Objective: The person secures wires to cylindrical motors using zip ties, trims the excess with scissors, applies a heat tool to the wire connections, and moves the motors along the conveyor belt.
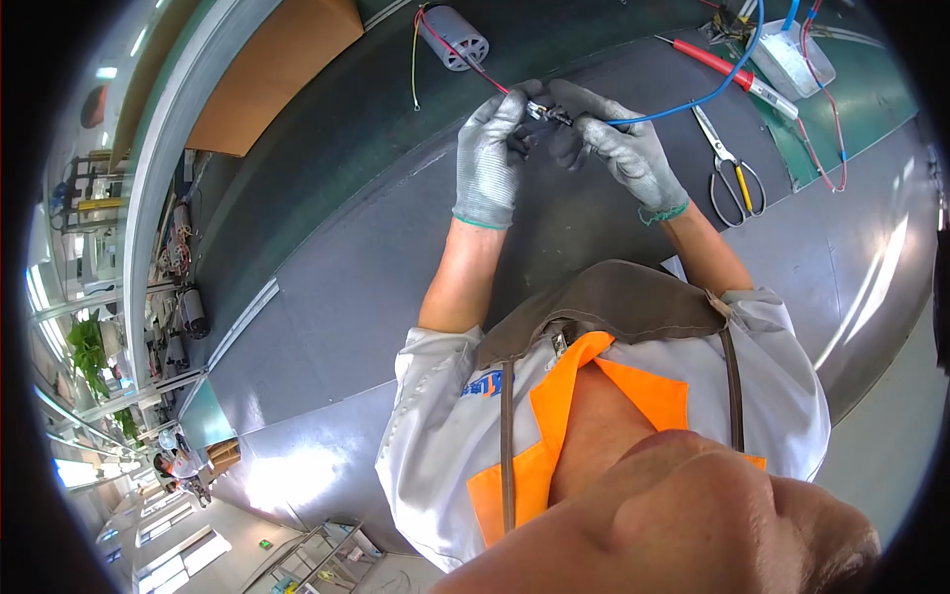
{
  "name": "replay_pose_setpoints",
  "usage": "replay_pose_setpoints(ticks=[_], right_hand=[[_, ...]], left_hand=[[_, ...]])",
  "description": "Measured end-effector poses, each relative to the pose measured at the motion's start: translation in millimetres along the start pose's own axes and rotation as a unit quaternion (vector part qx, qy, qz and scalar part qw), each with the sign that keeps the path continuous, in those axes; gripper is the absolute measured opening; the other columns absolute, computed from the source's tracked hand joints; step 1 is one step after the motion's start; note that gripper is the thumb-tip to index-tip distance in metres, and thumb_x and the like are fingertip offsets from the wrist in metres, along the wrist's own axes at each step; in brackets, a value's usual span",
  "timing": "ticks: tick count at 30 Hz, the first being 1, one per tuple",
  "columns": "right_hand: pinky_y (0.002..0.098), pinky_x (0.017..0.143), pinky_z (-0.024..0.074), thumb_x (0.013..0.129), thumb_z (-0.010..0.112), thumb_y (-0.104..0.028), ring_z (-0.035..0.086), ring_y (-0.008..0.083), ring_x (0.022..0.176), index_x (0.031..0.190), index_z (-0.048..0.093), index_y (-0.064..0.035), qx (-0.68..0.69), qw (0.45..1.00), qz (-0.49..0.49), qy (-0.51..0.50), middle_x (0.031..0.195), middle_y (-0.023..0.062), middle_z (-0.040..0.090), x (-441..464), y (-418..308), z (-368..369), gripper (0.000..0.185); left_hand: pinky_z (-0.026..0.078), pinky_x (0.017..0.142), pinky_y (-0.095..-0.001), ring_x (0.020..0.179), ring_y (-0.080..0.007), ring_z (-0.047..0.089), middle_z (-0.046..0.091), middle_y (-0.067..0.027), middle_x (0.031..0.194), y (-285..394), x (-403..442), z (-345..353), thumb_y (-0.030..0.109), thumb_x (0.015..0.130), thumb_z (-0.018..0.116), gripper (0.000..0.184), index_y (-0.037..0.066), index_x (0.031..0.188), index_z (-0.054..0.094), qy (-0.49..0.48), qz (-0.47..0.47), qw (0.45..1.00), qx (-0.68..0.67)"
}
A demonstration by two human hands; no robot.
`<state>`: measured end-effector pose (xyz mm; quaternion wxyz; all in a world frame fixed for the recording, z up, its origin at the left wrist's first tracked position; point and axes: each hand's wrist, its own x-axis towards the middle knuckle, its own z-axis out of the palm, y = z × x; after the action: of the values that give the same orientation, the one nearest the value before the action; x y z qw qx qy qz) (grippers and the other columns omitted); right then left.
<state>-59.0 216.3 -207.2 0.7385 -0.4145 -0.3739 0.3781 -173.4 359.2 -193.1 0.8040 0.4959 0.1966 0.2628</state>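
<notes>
Connector [537, 110], small, shiny metal with a dark end, set between both hands: left hand [488, 148], in grey ribbed-knit glove [485, 196] with green hem, curled and pinching the metal part beside the thin red wire [465, 59]; right hand [625, 139], similarly gloved, half curled near the dark end, exact grip unclear, smooth blue cable [683, 106] trailing rightward. Beyond the left hand, grey cylinder [450, 35] with slotted round face; right of the right hand, steel scissors [727, 156] with looped handles, slim red-and-clear tool [722, 71], translucent plastic tub [813, 77].
</notes>
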Motion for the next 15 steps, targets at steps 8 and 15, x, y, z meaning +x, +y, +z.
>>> replay_pose_setpoints(ticks=[8,15], right_hand=[[0.0289,0.072,0.0557,0.101,0.057,-0.022,0.068,0.0141,0.084,0.143,0.048,0.0039,0.028,1.000,-0.001,-0.010,0.104,0.0105,0.070,2.9,10.1,-2.2,0.050],[0.0284,0.071,0.0559,0.102,0.056,-0.020,0.068,0.0144,0.084,0.142,0.049,0.0035,0.016,1.000,0.012,0.004,0.104,0.0111,0.070,4.3,5.3,2.0,0.047]], left_hand=[[0.053,0.081,-0.0268,0.090,-0.0143,0.068,0.072,-0.0089,0.099,3.5,-2.1,3.2,0.021,0.103,0.056,0.030,-0.003,0.117,0.067,-0.007,0.015,0.999,-0.043],[0.053,0.085,-0.0287,0.092,-0.0157,0.068,0.071,-0.0101,0.102,4.8,-2.0,1.3,0.021,0.103,0.056,0.030,-0.004,0.117,0.066,-0.009,0.006,0.998,-0.056]])
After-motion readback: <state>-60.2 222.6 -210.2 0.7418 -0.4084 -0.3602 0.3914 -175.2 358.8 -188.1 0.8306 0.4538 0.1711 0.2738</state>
